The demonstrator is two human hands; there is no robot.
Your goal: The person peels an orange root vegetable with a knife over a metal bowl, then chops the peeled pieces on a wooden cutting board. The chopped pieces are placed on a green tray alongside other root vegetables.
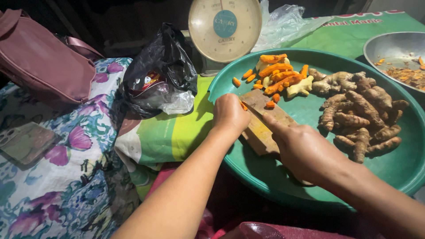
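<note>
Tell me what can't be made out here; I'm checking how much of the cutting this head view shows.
- Knife blade: hidden by the right hand over the wooden board.
- Piece under the left hand: covered by the fingers; only an orange tip shows.
- Metal bowl: cut off by the right edge.
- Black bag contents: mostly hidden by the plastic.

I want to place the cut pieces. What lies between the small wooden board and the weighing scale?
In the head view, a heap of orange cut root pieces lies on the green tray between the wooden board and the scale.
</note>
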